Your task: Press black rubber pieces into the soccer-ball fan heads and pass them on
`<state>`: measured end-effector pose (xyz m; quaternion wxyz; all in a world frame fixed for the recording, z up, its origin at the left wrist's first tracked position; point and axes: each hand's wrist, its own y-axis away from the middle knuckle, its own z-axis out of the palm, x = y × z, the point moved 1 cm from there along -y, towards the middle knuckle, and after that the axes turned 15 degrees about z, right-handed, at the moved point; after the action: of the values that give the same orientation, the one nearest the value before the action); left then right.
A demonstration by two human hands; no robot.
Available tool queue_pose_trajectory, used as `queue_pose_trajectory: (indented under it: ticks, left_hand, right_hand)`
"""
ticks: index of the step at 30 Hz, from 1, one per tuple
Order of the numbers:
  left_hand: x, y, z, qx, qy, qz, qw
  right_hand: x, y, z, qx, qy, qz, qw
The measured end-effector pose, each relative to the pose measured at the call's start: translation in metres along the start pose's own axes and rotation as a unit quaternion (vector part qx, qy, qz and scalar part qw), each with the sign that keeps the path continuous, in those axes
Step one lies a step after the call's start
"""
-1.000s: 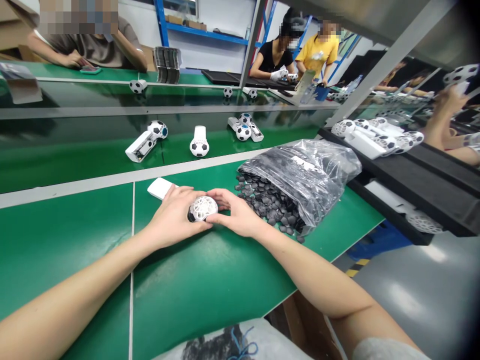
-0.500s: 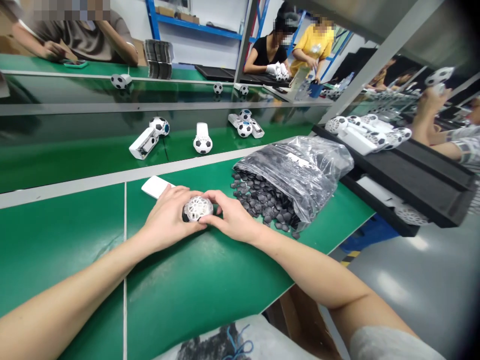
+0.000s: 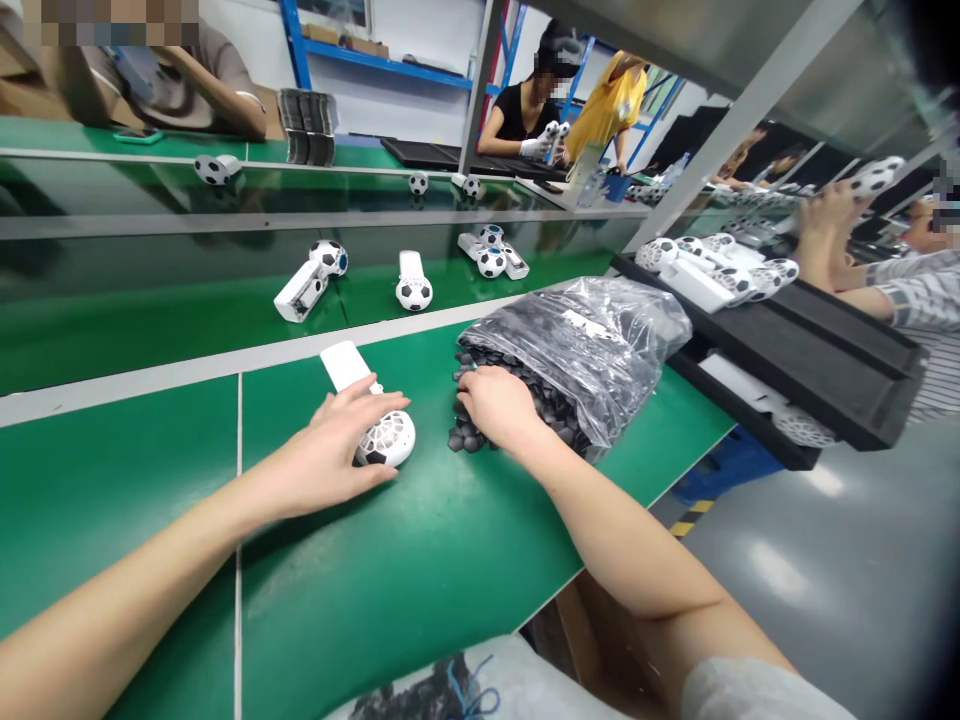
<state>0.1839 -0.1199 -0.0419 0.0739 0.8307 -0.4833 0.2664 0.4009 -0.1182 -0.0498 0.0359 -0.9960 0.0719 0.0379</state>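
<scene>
A white handheld device (image 3: 396, 440) with a round, football-patterned lattice head lies on the green bench, its flat white handle (image 3: 345, 365) pointing away from me. My left hand (image 3: 341, 440) curves around the head, thumb on the near side and fingers over the far side. Part of a dark patch shows in the lattice near the thumb. My right hand (image 3: 502, 405) reaches into a heap of small black pieces (image 3: 466, 437) at the mouth of a clear plastic bag (image 3: 577, 340). Its fingers are bent together among the pieces; what they pinch is hidden.
Beyond the bench edge, several football-headed devices (image 3: 414, 292) lie on a green belt (image 3: 150, 300). To the right, stacked black trays (image 3: 832, 340) hold more of them. Co-workers sit across the belt, and another person's hands (image 3: 825, 220) hold a football-patterned part at far right.
My right hand has left the device and moved right into the black pieces. The device's head now sits more exposed in my left hand, with its handle turned more away from me.
</scene>
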Motion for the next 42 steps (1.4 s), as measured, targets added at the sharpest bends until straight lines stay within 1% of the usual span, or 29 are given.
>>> queue_pose_trajectory:
  ticks: [3,5,6,7,8,9,11,13,15,17,21,23,28,32,35,37,39,40,42]
  left_hand:
    - [0.005,0.0,0.004,0.035,0.024,-0.026,0.999]
    - [0.006,-0.001,0.004,0.038,0.036,-0.02,0.998]
    - [0.006,-0.001,0.003,0.03,0.044,-0.011,0.999]
    - [0.005,-0.002,0.001,0.016,0.054,-0.003,0.998]
    - [0.005,-0.002,-0.001,0.004,0.062,0.002,0.998]
    - [0.004,-0.001,-0.003,-0.005,0.067,0.004,0.998]
    - [0.003,-0.001,-0.006,-0.012,0.071,0.002,0.997]
    - [0.003,0.0,-0.006,-0.004,0.071,-0.002,0.997]
    - [0.004,-0.001,-0.005,0.007,0.075,-0.011,0.997]
    - [0.005,-0.002,-0.004,0.014,0.083,-0.023,0.996]
    - [0.009,-0.004,-0.004,0.032,0.087,-0.028,0.995]
    - [0.01,-0.005,-0.004,0.034,0.085,-0.027,0.995]
    - [0.009,-0.005,0.0,0.057,0.087,-0.029,0.994]
    - [0.007,-0.007,0.004,0.069,0.09,-0.027,0.993]
    - [0.007,-0.008,0.005,0.071,0.095,-0.027,0.993]
    - [0.007,-0.009,0.003,0.071,0.102,-0.03,0.992]
    - [0.009,-0.008,0.002,0.06,0.105,-0.028,0.992]
    - [0.01,-0.008,0.001,0.052,0.104,-0.025,0.993]
    - [0.012,-0.006,0.001,0.035,0.101,-0.019,0.994]
  right_hand:
    - [0.0,-0.001,0.004,0.017,0.009,0.001,1.0]
    - [0.002,-0.001,0.004,0.026,-0.006,-0.006,1.0]
    - [0.002,-0.001,0.003,0.027,-0.042,-0.019,0.999]
    - [0.002,0.001,0.001,0.02,-0.101,-0.036,0.994]
    - [0.001,0.004,-0.002,-0.001,-0.179,-0.053,0.982]
    - [-0.001,0.007,-0.005,-0.035,-0.267,-0.07,0.961]
    - [-0.008,0.015,-0.01,-0.117,-0.409,-0.108,0.898]
    - [-0.017,0.023,-0.013,-0.173,-0.481,-0.147,0.847]
    - [-0.024,0.028,-0.012,-0.199,-0.514,-0.179,0.815]
    - [-0.028,0.031,-0.009,-0.213,-0.531,-0.18,0.8]
    - [-0.032,0.031,0.0,-0.204,-0.548,-0.131,0.801]
    - [-0.033,0.03,0.002,-0.217,-0.558,-0.113,0.793]
    - [-0.033,0.026,0.005,-0.262,-0.572,-0.093,0.771]
    - [-0.032,0.024,0.01,-0.293,-0.576,-0.095,0.757]
    - [-0.033,0.024,0.015,-0.292,-0.574,-0.093,0.759]
    - [-0.033,0.022,0.017,-0.276,-0.563,-0.082,0.774]
    - [-0.03,0.017,0.016,-0.243,-0.543,-0.07,0.801]
    - [-0.026,0.013,0.014,-0.21,-0.527,-0.067,0.821]
    - [-0.016,0.003,0.009,-0.1,-0.467,-0.058,0.877]
